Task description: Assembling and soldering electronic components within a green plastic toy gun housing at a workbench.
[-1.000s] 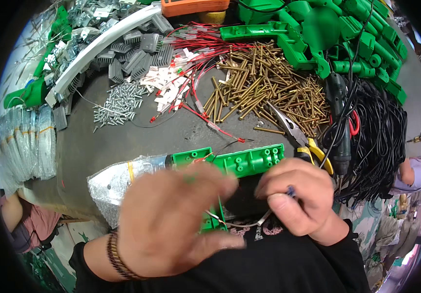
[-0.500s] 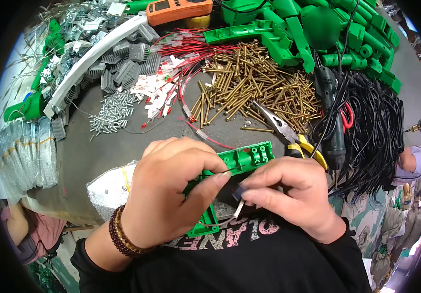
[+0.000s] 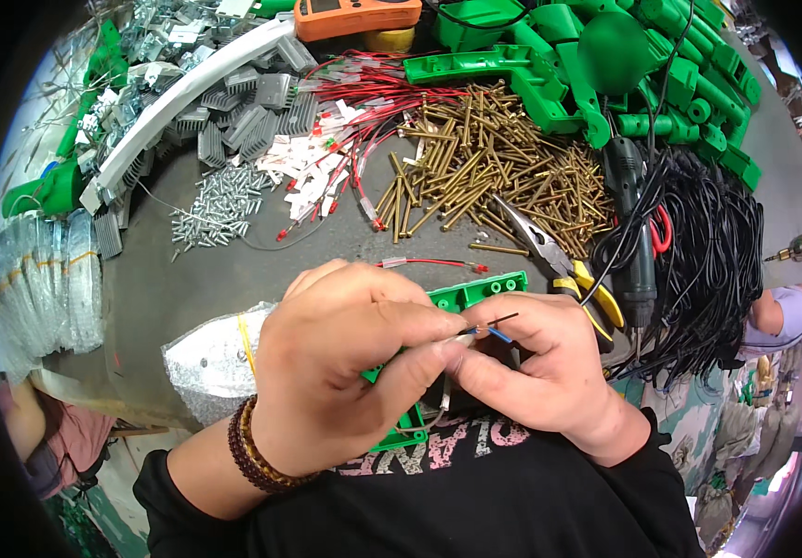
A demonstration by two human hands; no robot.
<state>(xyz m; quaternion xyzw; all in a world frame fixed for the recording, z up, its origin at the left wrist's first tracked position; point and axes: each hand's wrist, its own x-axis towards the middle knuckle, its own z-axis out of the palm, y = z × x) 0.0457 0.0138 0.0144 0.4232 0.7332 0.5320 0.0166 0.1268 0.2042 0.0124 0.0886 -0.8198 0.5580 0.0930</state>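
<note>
My left hand [image 3: 340, 367] and my right hand [image 3: 536, 367] meet at the near edge of the grey table [image 3: 233, 270], over a green plastic housing [image 3: 475, 290]. The thumb and forefinger of both hands pinch thin wires [image 3: 489, 328], one blue and one dark, whose bare ends stick out between the fingertips. My left hand covers most of the housing; its lower corner [image 3: 410, 430] shows under the wrist. A beaded bracelet [image 3: 252, 456] is on my left wrist.
A heap of long brass screws [image 3: 489, 172] lies behind the hands, with yellow-handled pliers [image 3: 559, 265] and a black electric screwdriver [image 3: 633, 232] at right. Red wired parts [image 3: 373, 102], silver screws [image 3: 219, 205], grey heat sinks [image 3: 252, 116], green housings [image 3: 633, 56], black cables [image 3: 712, 251] and a foil bag [image 3: 210, 358] surround them.
My left hand came down from above the housing onto it. Both hands have closed together and now pinch the thin wires between their fingertips.
</note>
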